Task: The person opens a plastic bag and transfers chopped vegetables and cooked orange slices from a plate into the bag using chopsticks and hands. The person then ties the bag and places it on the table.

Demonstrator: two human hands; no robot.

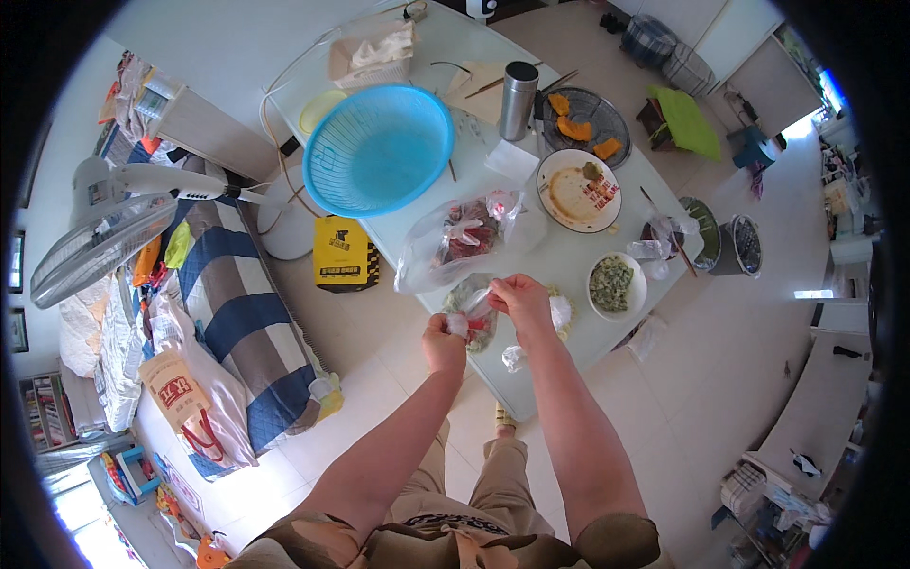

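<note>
A clear plastic bag (472,302) with pale green contents is at the near edge of the glass-topped table (530,398). My left hand (444,345) grips the gathered plastic on its left side. With fingertips pinched, my right hand (522,302) holds another part of the bag's plastic. Just beyond lies a larger clear bag (426,259) around dark red contents. To the right, a white bowl (643,284) contains a chopped green food (611,283). Crumpled white plastic (514,358) lies beside my right forearm, which partly hides a pale yellowish item (564,313).
A blue plastic basket (380,153) stands at the back left, a steel thermos (519,103) behind the used plate (572,188). Orange pieces (574,129) lie on a dark round tray (613,117). A fan (106,235) and a bed (227,284) are left; bins (739,245) stand right.
</note>
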